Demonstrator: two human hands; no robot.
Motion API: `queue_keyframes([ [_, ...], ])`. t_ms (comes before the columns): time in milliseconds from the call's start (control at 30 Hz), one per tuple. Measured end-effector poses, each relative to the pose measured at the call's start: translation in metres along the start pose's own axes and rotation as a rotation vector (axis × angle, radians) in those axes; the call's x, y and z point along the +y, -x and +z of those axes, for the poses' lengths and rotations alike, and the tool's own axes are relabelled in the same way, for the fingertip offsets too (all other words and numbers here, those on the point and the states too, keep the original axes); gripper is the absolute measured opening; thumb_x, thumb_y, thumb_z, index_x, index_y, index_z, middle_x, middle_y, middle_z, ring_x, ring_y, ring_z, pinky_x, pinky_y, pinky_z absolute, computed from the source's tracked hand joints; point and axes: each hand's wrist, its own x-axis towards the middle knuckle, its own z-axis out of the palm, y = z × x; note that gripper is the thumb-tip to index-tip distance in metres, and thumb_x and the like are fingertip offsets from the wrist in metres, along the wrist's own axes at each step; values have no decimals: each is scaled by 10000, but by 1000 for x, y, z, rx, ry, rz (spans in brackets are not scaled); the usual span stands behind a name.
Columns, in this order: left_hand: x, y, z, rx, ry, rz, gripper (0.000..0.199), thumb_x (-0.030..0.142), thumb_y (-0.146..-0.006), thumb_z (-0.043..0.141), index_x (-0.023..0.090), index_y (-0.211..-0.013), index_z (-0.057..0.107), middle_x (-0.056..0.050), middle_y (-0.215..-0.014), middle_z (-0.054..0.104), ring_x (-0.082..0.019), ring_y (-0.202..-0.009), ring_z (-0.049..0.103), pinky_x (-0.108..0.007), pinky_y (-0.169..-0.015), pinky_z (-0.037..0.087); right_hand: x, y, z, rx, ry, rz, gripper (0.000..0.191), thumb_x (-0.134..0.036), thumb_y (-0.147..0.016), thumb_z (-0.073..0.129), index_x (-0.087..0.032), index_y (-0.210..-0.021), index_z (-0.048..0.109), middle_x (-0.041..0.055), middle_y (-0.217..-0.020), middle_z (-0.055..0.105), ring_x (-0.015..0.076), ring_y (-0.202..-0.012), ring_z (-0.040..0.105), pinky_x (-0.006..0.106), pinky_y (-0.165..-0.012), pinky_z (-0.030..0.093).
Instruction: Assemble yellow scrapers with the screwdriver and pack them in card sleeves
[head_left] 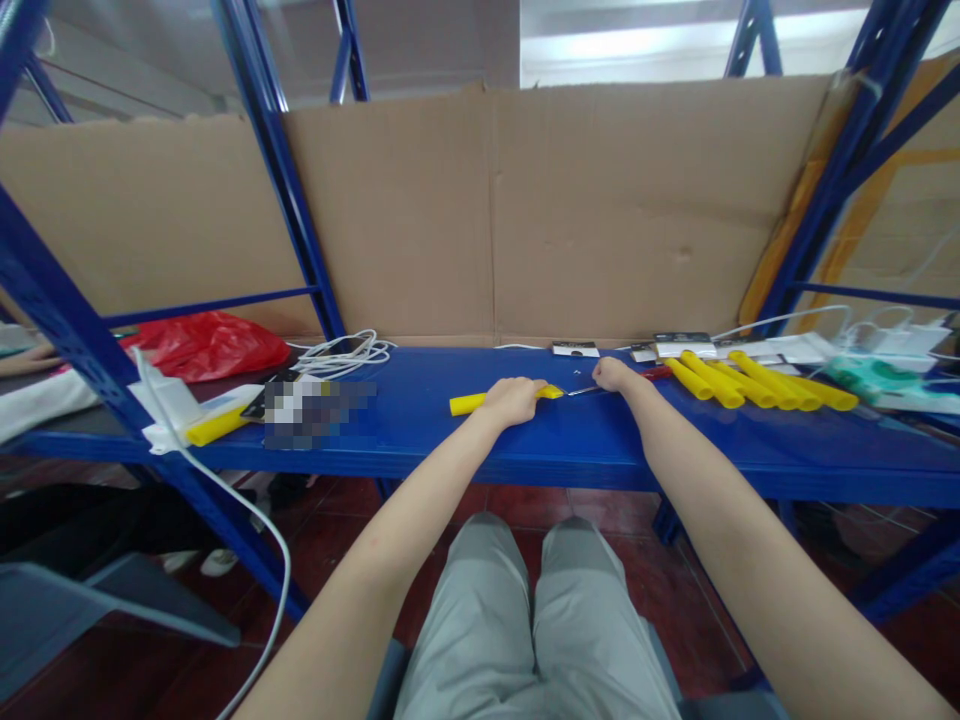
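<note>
My left hand [511, 400] is wrapped round a yellow tube [466, 404] lying level just over the blue table [420, 440]; both ends of the tube stick out of the fist. My right hand [611, 374] is closed on a tool with a thin metal shaft [589, 390] and a red part [658, 372] showing behind the hand. The shaft's tip meets the right end of the yellow tube. Several more yellow tubes [761, 380] lie side by side to the right of my right hand.
Coiled white cable [349, 352], a red plastic bag [206, 343] and another yellow tube [216, 427] lie left. Small black-and-white packets [575, 349] lie at the back. A cardboard wall [600, 210] and blue posts [289, 180] enclose the table. Green wrapping [874, 378] sits right.
</note>
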Motion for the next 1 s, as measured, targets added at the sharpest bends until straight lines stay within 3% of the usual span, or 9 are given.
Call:
queue_keyframes([
  [200, 0, 0, 0, 3, -2, -7, 435, 192, -866, 445, 286, -1281, 532, -50, -1148, 661, -241, -1049, 618, -334, -867, 475, 4, -1, 3, 17, -32, 9, 187, -191, -748, 565, -125, -863, 696, 132, -843, 692, 200, -834, 649, 273, -793, 476],
  [333, -1, -1, 1, 5, -7, 1, 429, 196, -868, 438, 285, -1276, 536, -52, -1143, 663, -243, -1037, 624, -339, -858, 479, 0, 7, 0, 39, -69, 26, 191, -152, -741, 557, -139, -891, 675, 108, -880, 692, 182, -836, 641, 257, -778, 468],
  [500, -3, -3, 4, 11, -3, 1, 431, 202, -872, 435, 276, -1286, 528, -65, -1170, 650, -252, -1048, 619, -350, -867, 475, -15, 16, -11, 91, -161, 26, 185, -43, -719, 514, -133, -777, 664, 97, -853, 702, 169, -817, 641, 221, -731, 463],
  [667, -6, -4, 4, -5, 2, -26, 446, 202, -868, 449, 292, -1301, 514, -58, -1176, 648, -237, -1053, 616, -333, -891, 461, -29, 15, -12, 200, -417, -57, 95, -112, -735, 566, -132, -733, 659, 85, -839, 709, 158, -768, 642, 231, -725, 480],
  [1000, -11, -2, -4, 86, 64, -90, 449, 196, -865, 443, 296, -1297, 510, -44, -1167, 652, -234, -1059, 612, -330, -874, 466, -40, 15, -7, 200, -722, -121, 82, -99, -689, 589, -153, -632, 613, 45, -749, 696, 150, -748, 640, 263, -744, 499],
])
